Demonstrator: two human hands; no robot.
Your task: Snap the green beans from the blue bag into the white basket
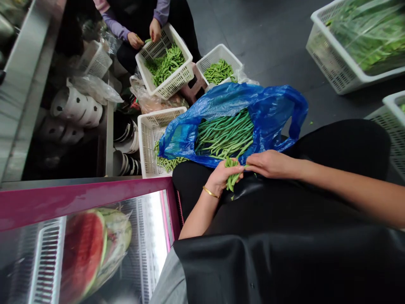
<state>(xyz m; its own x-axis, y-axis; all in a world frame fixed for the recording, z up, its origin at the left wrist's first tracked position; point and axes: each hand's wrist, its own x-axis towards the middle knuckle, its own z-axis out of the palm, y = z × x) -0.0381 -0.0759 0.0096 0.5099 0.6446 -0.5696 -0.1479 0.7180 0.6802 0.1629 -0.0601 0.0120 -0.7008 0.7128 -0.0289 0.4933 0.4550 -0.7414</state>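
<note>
My left hand (218,177), with a gold bangle at its wrist, is closed round a bunch of short green bean pieces (232,180). Right beside it, the fingertips of my right hand (265,164) are pinched together at a green bean that is only partly visible. Both hands are above my lap, at the near edge of a blue plastic bag (281,107). Long, whole green beans (224,133) lie inside the open bag. To the left of the bag, a white basket (147,143) holds more bean pieces (171,162), partly covered by the bag.
Across from me, a person's hands (155,30) work over a white basket (175,86) of beans. A smaller basket (218,50) of beans stands beside it. Lower left is a glass-topped fridge (85,194) with cut watermelon (84,249). A crate (329,63) of bagged greens sits right.
</note>
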